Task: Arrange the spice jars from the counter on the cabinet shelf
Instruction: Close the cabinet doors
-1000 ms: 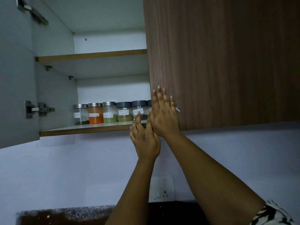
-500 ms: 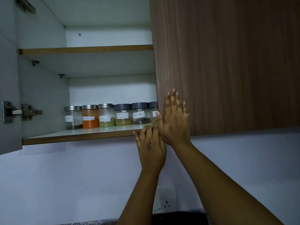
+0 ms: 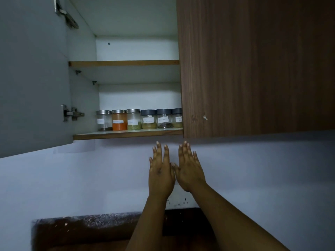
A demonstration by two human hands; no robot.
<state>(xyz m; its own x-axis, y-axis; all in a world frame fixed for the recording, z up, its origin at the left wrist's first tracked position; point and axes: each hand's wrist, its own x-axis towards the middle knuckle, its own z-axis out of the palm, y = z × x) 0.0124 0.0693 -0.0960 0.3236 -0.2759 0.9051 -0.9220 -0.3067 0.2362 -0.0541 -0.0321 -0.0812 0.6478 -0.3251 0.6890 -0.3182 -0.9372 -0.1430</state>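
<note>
Several labelled glass spice jars stand in a row on the lower cabinet shelf (image 3: 126, 134). From the left they include a nearly empty jar (image 3: 103, 121), an orange-filled jar (image 3: 119, 120) and a green-filled jar (image 3: 133, 119), all with steel lids; dark-lidded jars (image 3: 149, 119) follow, the last partly hidden by the closed door. My left hand (image 3: 160, 171) and my right hand (image 3: 188, 169) are raised side by side below the shelf, fingers spread, holding nothing and touching neither shelf nor door.
The left cabinet door (image 3: 32, 78) stands open with its hinge (image 3: 72, 113) showing. The right wood-grain door (image 3: 253, 66) is closed. An upper shelf (image 3: 124, 62) is bare. A wall socket (image 3: 178, 201) and a dark counter (image 3: 87, 227) lie below.
Both hands have dropped from the right door's edge and lower shelf to below the cabinet, now apart from it. The camera view has shifted so the cabinet sits higher.
</note>
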